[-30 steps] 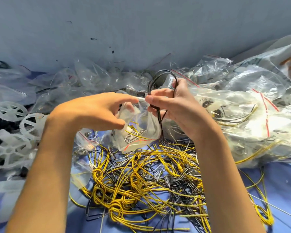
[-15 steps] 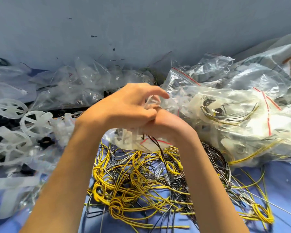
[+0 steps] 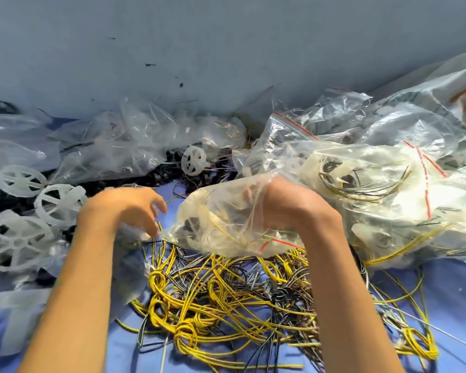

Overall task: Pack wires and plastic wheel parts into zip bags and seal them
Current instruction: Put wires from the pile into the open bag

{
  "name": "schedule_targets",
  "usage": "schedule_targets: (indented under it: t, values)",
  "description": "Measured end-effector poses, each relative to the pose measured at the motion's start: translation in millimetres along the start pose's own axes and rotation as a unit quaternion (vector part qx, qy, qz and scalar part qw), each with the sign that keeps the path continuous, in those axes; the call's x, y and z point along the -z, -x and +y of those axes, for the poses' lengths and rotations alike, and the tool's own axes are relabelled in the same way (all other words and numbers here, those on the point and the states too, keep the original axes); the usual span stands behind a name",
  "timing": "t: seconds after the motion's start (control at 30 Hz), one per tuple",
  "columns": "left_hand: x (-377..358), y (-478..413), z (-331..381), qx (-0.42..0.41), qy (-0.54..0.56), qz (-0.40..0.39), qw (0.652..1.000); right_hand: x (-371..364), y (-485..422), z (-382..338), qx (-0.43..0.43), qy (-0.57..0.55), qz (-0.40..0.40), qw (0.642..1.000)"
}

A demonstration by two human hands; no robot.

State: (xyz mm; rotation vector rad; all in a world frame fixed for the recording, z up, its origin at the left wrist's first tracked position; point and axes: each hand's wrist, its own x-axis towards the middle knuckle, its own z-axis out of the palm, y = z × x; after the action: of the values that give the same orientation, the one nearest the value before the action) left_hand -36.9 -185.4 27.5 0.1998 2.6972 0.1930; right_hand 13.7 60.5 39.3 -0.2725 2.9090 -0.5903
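— How many wheels lie loose?
— I count four white plastic wheels [image 3: 59, 201]. Three sit in a cluster at the left edge and one lies farther back in the middle, by the empty bags [image 3: 135, 141].
— And bags in hand?
— One. The right hand [image 3: 288, 203] holds a single zip bag [image 3: 221, 219] above the tabletop [image 3: 455, 292]. Its fingers are curled into the bunched film and its wrist is bent downward. The bag hangs tilted, with its red seal strip low on the near side and yellow strands and white parts inside.
— The left hand?
— The left hand [image 3: 129, 208] hovers just beside the bag's left corner, palm down, fingers loosely curled toward a wire end. Clear film lies under it, and I cannot tell whether the fingertips pinch anything.
— The wires?
— One tangled heap of yellow and black wires [image 3: 226, 300] lies on the blue tabletop between the two forearms, below the held bag.
— Any markings?
— Red strips run along the mouths of the filled bags [image 3: 388, 184], which are piled at the right against the held bag.
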Motion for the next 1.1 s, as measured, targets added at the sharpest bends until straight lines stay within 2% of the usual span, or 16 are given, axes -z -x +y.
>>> schedule_targets:
  t: [0.07,0.13,0.17,0.23,0.33,0.4,0.53,0.63,0.73,0.8,0.83,0.9,1.0,1.1]
  values:
    - [0.6,5.8,-1.1,0.009,0.023,-0.014,1.000,10.3,8.7,-5.4,0.000,0.021,0.064,0.998]
    - [-0.3,3.2,-9.8,0.015,0.025,0.025,0.999,11.4,15.5,-10.3,0.040,-0.043,0.110,0.992]
    - [0.3,3.4,-11.7,0.017,0.025,0.044,0.999,11.9,18.9,-14.9,0.064,-0.076,0.104,0.990]
    - [-0.5,3.9,-12.0,0.015,0.050,0.067,0.996,9.0,22.2,-23.6,0.078,-0.095,0.043,0.991]
    - [-3.0,2.7,-11.7,0.023,0.074,0.095,0.992,12.9,32.4,-28.7,0.057,-0.014,-0.072,0.996]
    - [0.4,6.3,-7.0,0.014,0.083,0.120,0.989,26.4,43.4,-30.9,0.060,0.005,-0.048,0.997]
    - [17.5,21.9,14.5,-0.040,0.118,0.219,0.968,45.4,61.5,-33.6,0.122,-0.003,0.077,0.990]
    - [30.1,41.5,41.8,-0.086,0.180,0.351,0.915,43.3,63.0,-40.0,0.163,-0.160,0.113,0.967]
    - [38.3,65.1,70.5,-0.141,0.252,0.525,0.800,39.1,57.0,-42.9,0.172,-0.203,0.149,0.952]
    - [39.6,79.6,87.6,-0.188,0.288,0.581,0.738,35.7,53.2,-45.6,0.180,-0.176,0.146,0.957]
    - [39.1,84.9,95.9,-0.215,0.310,0.578,0.723,32.8,51.0,-46.4,0.179,-0.155,0.150,0.960]
    - [35.8,93.1,110.8,-0.263,0.370,0.531,0.716,27.5,45.0,-47.7,0.166,-0.125,0.193,0.959]
    - [31.6,97.4,122.4,-0.311,0.423,0.450,0.722,21.3,33.0,-47.1,0.176,-0.182,0.284,0.925]
    - [30.1,95.2,124.4,-0.323,0.440,0.415,0.728,16.8,21.9,-44.6,0.126,-0.210,0.319,0.916]
